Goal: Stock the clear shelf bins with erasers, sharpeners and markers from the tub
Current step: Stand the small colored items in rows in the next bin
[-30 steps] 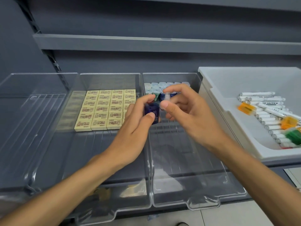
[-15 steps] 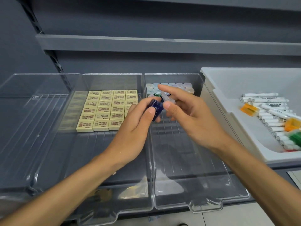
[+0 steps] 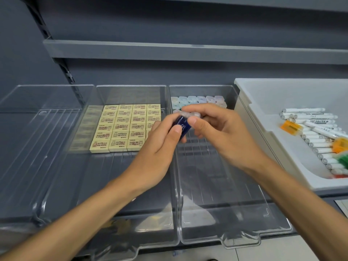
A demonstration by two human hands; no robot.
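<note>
Hands meet above the divide between two clear bins. The left hand [image 3: 154, 157] grips a blue sharpener [image 3: 182, 126], thumb and curled fingers closed around its body. The right hand [image 3: 226, 136] pinches the clear cap [image 3: 192, 115] at the sharpener's top between thumb and forefinger. The middle bin [image 3: 131, 91] holds cream erasers [image 3: 122, 127] laid flat in tidy rows toward its back. The right bin [image 3: 226, 213], just beside it, has pale sharpeners [image 3: 197, 99] lined against its rear wall, behind the raised hands. A third clear bin [image 3: 47, 129] sits at the far left. To the right stands the white tub [image 3: 263, 110], with white markers [image 3: 316, 117] piled inside, an orange sharpener [image 3: 291, 127] lying on them and a green one [image 3: 343, 159] at the frame's edge. A grey shelf [image 3: 188, 51] runs above.
</note>
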